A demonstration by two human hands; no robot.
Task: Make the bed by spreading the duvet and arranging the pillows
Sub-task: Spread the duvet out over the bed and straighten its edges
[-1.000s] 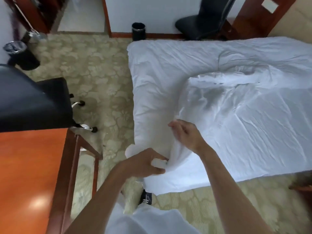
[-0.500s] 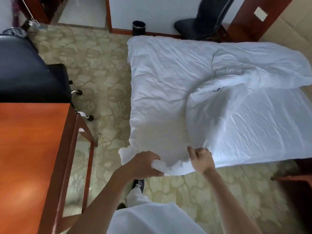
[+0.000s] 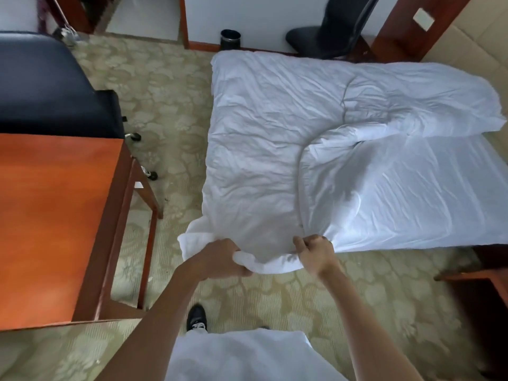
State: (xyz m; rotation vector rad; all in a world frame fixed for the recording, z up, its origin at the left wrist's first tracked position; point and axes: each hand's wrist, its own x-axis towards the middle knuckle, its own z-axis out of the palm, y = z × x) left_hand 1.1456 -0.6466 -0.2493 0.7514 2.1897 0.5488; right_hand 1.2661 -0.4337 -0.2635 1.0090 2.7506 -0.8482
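A white duvet (image 3: 264,138) lies crumpled over the left and far parts of the bed, folded back in a curved ridge across the middle. The white bottom sheet (image 3: 412,204) shows bare on the right. My left hand (image 3: 220,259) is shut on the duvet's near edge by its corner, which hangs off the bed. My right hand (image 3: 316,251) grips the same edge a little to the right, where the fold meets the bed's side. No pillow is in view.
An orange wooden desk (image 3: 52,221) stands at my left with a black office chair (image 3: 46,86) behind it. A dark chair (image 3: 332,31) and a black bin (image 3: 230,39) stand beyond the bed. A dark wooden table (image 3: 483,292) is at the right. Patterned carpet surrounds the bed.
Both hands have drawn the duvet's edge toward me and off the bed's near side. My right hand shifted from the folded layer to the edge. I stepped back.
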